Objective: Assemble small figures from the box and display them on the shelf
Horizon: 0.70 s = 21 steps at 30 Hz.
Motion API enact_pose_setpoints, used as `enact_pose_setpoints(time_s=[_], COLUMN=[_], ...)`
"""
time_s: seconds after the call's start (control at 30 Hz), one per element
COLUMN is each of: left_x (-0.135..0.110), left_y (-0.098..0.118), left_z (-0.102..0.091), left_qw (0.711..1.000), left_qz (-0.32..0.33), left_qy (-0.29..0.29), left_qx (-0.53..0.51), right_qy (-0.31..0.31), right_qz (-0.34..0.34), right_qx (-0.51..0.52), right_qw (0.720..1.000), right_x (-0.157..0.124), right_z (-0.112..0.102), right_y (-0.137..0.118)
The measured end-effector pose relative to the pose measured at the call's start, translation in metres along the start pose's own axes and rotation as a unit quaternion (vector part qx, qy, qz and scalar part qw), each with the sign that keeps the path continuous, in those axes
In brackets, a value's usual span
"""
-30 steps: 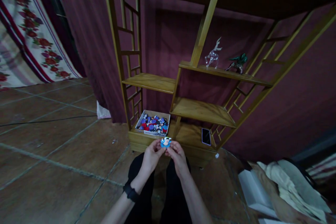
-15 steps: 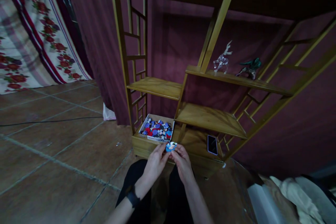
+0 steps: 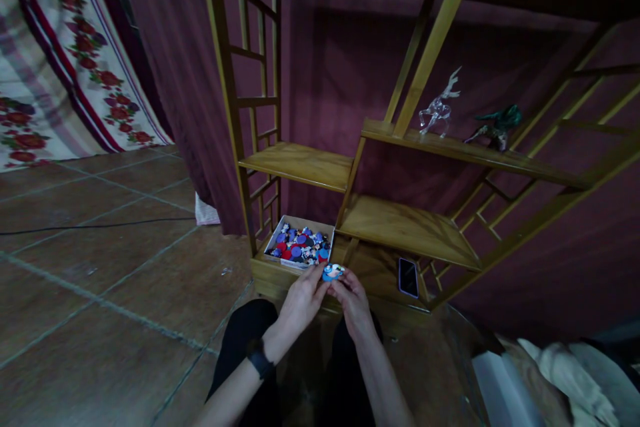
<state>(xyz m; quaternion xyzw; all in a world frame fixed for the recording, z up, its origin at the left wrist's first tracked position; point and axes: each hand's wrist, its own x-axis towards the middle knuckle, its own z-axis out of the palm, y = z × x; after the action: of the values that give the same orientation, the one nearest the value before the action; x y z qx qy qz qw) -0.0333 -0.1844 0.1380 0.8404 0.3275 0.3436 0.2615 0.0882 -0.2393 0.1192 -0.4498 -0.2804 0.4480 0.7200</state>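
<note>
My left hand (image 3: 301, 303) and my right hand (image 3: 353, 299) meet in front of me, both pinching a small round blue badge (image 3: 332, 272) with a white figure on it. A black band sits on my left wrist. Just beyond the badge, a white box (image 3: 299, 247) holding several red, blue and purple round pieces rests on the bottom board of a wooden shelf unit (image 3: 295, 165).
A dark phone (image 3: 409, 277) lies on the shelf's bottom board to the right. A clear glass deer (image 3: 439, 107) and a green figurine (image 3: 495, 124) stand on an upper shelf. Maroon curtain behind, floral cloth (image 3: 60, 73) at left, tiled floor, pale bedding (image 3: 560, 373) at lower right.
The view has shifted left and slightly down, so the shelf now sits further right. Both hands stay pinched on the blue badge, which has drifted a little rightwards in the picture.
</note>
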Motion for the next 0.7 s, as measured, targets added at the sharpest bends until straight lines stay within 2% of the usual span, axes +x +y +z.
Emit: enact_pose_setpoints(time_s=[0.17, 0.27, 0.43, 0.53, 0.7], left_x=[0.001, 0.003, 0.006, 0.004, 0.0], left_y=[0.0, 0.004, 0.009, 0.01, 0.01], left_z=[0.0, -0.004, -0.01, -0.01, -0.011], left_qw=[0.992, 0.977, 0.946, 0.938, 0.944], left_qz=[0.07, 0.126, 0.181, 0.195, 0.195], left_qy=[-0.024, -0.056, -0.096, -0.107, -0.116], left_qx=[0.1, 0.165, 0.25, 0.264, 0.241], right_qy=[0.016, 0.027, 0.035, 0.036, 0.044], right_qz=[0.021, 0.025, 0.029, 0.03, 0.026], right_qx=[-0.011, -0.01, -0.005, -0.001, -0.023], right_qw=[1.0, 0.999, 0.999, 0.999, 0.998], right_x=[0.004, 0.003, -0.001, -0.003, -0.003], right_z=[-0.011, -0.016, -0.019, -0.021, -0.023], right_y=[0.007, 0.01, 0.013, 0.016, 0.021])
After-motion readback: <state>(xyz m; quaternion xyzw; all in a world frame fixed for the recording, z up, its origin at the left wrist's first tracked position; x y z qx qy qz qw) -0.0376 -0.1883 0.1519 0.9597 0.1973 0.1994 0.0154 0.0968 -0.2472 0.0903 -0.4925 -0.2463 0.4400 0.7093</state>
